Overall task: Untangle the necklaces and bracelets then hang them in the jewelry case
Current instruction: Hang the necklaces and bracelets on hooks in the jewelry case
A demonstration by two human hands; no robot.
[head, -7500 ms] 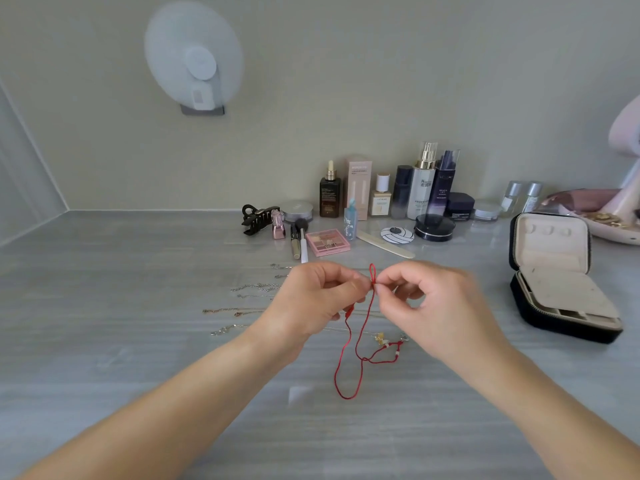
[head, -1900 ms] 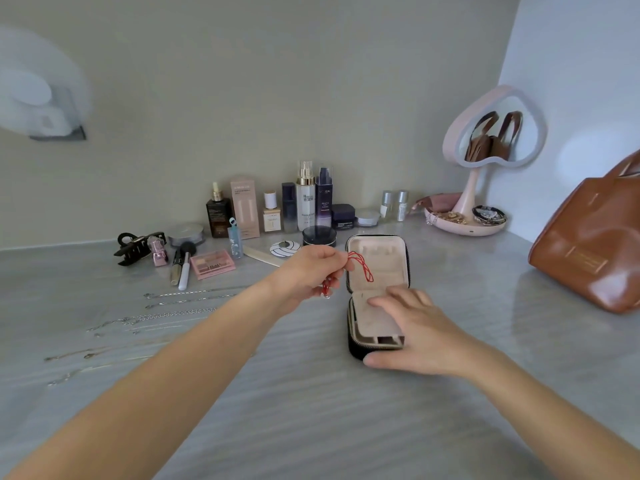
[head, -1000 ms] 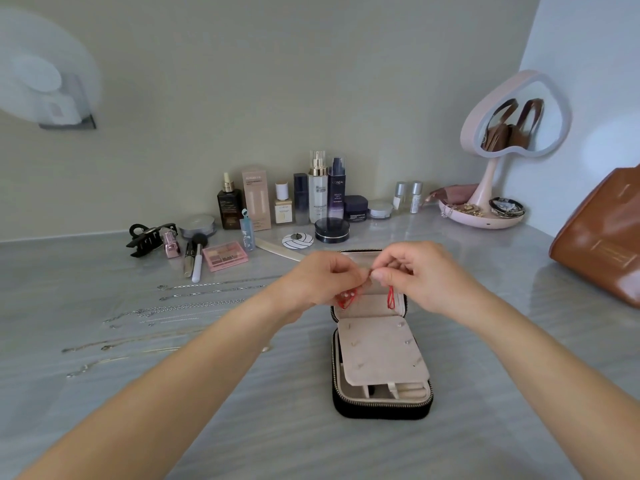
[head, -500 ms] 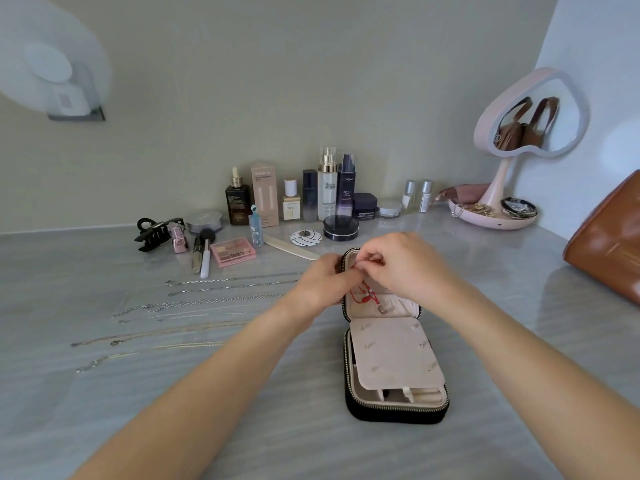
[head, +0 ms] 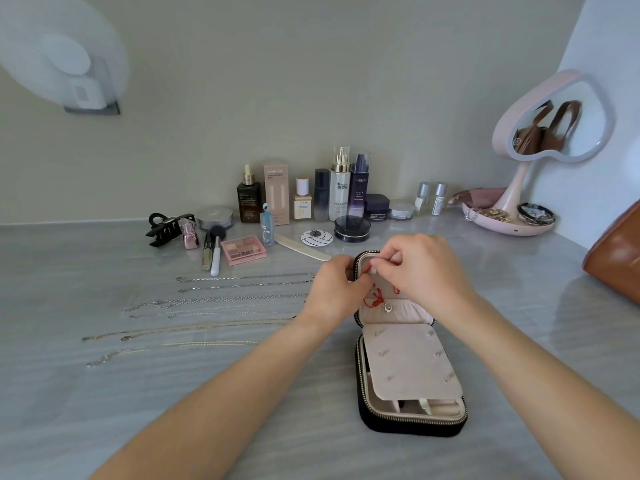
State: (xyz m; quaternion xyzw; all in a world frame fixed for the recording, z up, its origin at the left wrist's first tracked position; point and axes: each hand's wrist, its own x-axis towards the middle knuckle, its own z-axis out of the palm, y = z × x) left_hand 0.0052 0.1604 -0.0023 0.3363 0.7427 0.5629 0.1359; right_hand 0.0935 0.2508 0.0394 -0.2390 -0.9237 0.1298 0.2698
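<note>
A black jewelry case [head: 412, 424] with a beige lining stands open on the grey table, its lid upright at the far end. A red cord bracelet [head: 375, 299] hangs inside the lid, its lower loops and a small charm over the lid pocket. My left hand [head: 334, 289] and my right hand [head: 420, 268] meet at the top of the lid, both pinching the upper end of the red cord. Several thin silver and gold chains [head: 214, 301] lie in straight rows on the table to the left of the case.
Cosmetic bottles and jars [head: 341, 192] line the back wall, with a pink palette [head: 243, 250], brushes and a black hair claw [head: 166, 228] in front. A pink heart mirror with a tray [head: 512, 220] stands back right. A brown bag [head: 616, 261] sits at the right edge.
Both hands carried the red cord bracelet from mid-air to the open case and up to the top of its lid. The cord now hangs inside the lid.
</note>
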